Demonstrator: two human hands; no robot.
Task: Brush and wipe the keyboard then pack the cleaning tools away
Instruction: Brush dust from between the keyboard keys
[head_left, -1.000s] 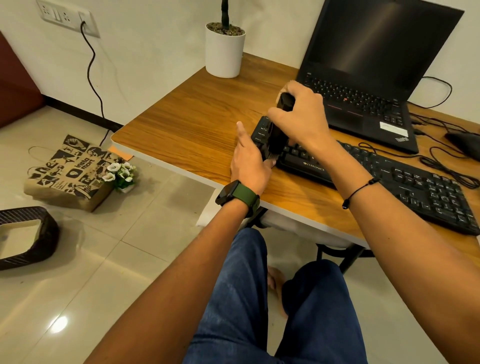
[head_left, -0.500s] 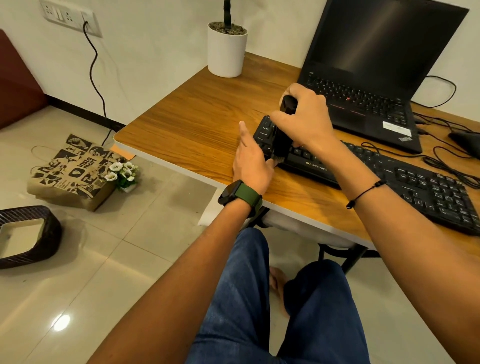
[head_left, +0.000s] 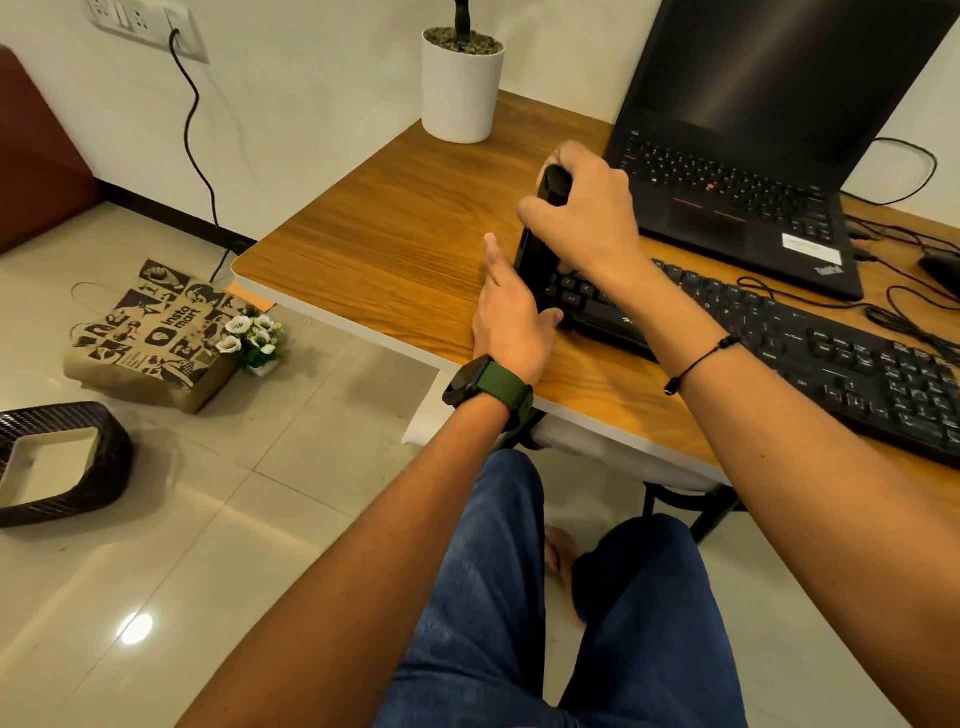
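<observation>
A black keyboard (head_left: 810, 358) lies slantwise along the front of the wooden desk (head_left: 395, 234). My right hand (head_left: 587, 218) grips a black brush (head_left: 540, 244) from above and holds it upright over the keyboard's left end. The brush's lower end is down among the keys there. My left hand (head_left: 511, 317) rests at the keyboard's left edge, fingers fairly straight along the side and the thumb against the front corner. A green-strapped watch sits on that wrist.
An open black laptop (head_left: 737, 171) stands behind the keyboard, with cables (head_left: 904, 312) and a dark mouse (head_left: 940, 267) at the right. A white plant pot (head_left: 461, 88) is at the desk's back corner. On the floor lie a printed paper bag (head_left: 150, 338), small flowers (head_left: 254, 338) and a dark basket (head_left: 52, 457).
My right hand has shifted the brush slightly up and back over the keyboard's left end. My left hand stays at the keyboard's edge.
</observation>
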